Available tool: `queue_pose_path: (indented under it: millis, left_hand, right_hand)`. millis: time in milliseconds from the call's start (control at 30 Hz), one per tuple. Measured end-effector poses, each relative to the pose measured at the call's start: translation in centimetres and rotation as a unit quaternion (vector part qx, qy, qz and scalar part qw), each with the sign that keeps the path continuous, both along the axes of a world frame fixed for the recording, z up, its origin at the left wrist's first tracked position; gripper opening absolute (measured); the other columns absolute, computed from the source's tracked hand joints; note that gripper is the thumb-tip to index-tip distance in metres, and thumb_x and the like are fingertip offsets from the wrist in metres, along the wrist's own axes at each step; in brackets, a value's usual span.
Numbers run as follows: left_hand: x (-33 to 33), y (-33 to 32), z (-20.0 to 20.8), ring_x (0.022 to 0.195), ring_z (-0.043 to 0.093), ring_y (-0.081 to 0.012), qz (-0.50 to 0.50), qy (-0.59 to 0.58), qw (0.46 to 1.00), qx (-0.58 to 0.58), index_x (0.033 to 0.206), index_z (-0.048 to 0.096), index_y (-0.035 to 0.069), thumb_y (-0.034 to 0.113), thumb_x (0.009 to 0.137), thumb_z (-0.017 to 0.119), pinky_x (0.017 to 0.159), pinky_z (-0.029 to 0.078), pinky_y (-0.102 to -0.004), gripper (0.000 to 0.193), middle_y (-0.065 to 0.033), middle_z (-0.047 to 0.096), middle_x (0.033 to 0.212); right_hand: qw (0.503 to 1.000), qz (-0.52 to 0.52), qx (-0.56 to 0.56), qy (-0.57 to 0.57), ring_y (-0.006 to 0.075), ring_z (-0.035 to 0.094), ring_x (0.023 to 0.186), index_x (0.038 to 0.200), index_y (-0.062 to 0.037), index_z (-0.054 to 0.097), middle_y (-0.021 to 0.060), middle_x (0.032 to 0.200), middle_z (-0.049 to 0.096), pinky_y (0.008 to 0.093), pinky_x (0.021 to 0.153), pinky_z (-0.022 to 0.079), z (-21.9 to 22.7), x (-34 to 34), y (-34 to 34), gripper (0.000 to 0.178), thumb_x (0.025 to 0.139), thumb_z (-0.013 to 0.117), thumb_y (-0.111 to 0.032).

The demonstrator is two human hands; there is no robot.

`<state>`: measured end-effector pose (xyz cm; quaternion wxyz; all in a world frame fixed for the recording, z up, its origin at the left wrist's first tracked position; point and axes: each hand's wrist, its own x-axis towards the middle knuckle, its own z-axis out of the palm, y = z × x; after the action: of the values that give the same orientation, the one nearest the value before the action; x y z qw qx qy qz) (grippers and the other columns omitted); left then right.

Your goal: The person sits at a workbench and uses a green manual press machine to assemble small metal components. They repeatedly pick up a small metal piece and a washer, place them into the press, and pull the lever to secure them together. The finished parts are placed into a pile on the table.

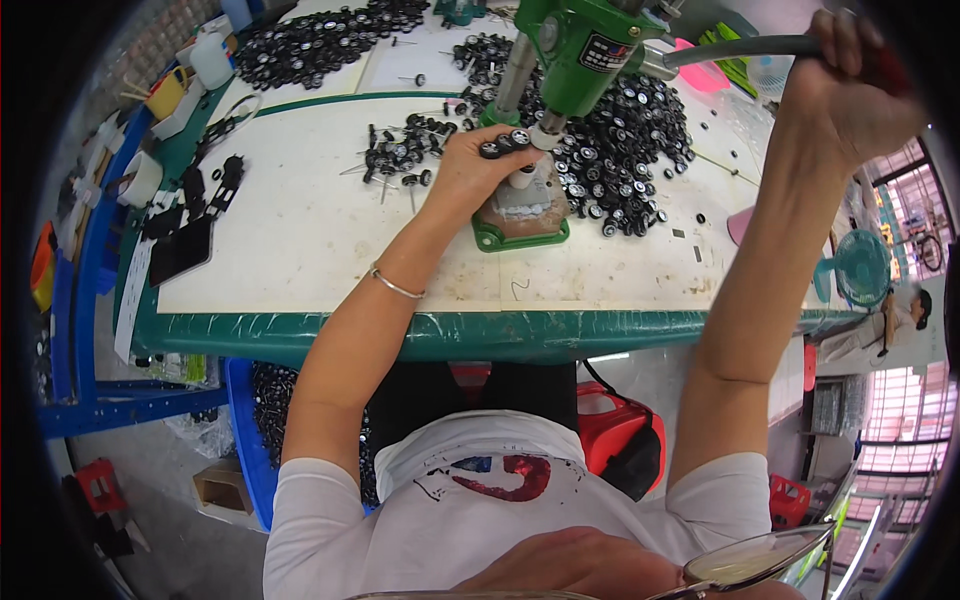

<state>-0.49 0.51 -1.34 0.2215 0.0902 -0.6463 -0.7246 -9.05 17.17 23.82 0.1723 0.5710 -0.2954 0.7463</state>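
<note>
A green hand press (575, 45) stands on the white table (300, 230), on a green base (520, 235). My left hand (475, 160) holds small black wheels (505, 143) under the press ram, above a white fixture (525, 178). My right hand (850, 80) is raised at the upper right, gripping the grey press lever (740, 48). A silver bracelet (395, 285) sits on my left wrist.
A heap of black wheels (625, 140) lies right of the press, a smaller group with axle pins (400, 155) to its left, another pile (320, 40) far back. Black parts (190, 220) and containers (170, 95) sit at left. A blue bin (255, 430) stands under the table's green edge.
</note>
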Motion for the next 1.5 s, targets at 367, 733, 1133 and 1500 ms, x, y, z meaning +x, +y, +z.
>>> queue_pose_path:
  millis: [367,733,1133,1500]
  left_hand:
    - [0.6,-2.1,0.3,0.076,0.064,-0.0114,-0.045,0.036,0.994,0.097,0.101,0.067,0.001,0.017,0.079,0.075,0.073,0.051,-0.0232,0.028,-0.0101,0.071,0.09]
    - [3.1,-6.2,1.6,0.072,0.065,-0.0256,0.117,-0.268,0.848,-0.442,0.094,0.071,0.004,0.018,0.071,0.07,0.068,0.051,-0.0347,0.027,-0.0154,0.068,0.081]
    - [1.5,-6.6,-1.1,0.078,0.068,-0.0255,0.121,-0.173,0.865,-0.455,0.098,0.069,0.004,0.024,0.069,0.076,0.07,0.053,-0.034,0.036,-0.014,0.069,0.088]
    - [2.3,-4.8,1.3,0.101,0.064,-0.0208,-0.124,-0.027,0.974,0.186,0.113,0.061,-0.006,-0.002,0.077,0.066,0.082,0.052,-0.023,0.037,-0.0167,0.065,0.109]
  right_hand:
    - [0.932,-0.018,0.254,-0.258,0.0088,0.048,0.043,0.072,-0.0147,0.056,-0.0023,0.055,0.049,0.0236,0.036,0.037,0.0,-11.3,-8.7,0.034,0.088,0.061,-0.045]
    - [0.899,-0.169,0.263,-0.306,0.012,0.057,0.063,0.096,-0.0114,0.065,0.0016,0.08,0.064,0.0285,0.055,0.048,-4.4,-12.1,-5.7,0.026,0.093,0.055,-0.036]
    - [0.787,-0.251,0.54,-0.159,0.0065,0.053,0.069,0.101,-0.0064,0.068,-0.0027,0.082,0.06,0.0211,0.057,0.042,-18.9,-5.2,9.4,0.022,0.086,0.065,-0.023]
    - [0.689,-0.398,0.59,0.14,0.025,0.06,0.083,0.101,-0.0089,0.063,0.0059,0.094,0.058,0.0353,0.071,0.049,-24.9,0.6,9.5,0.018,0.084,0.064,-0.015]
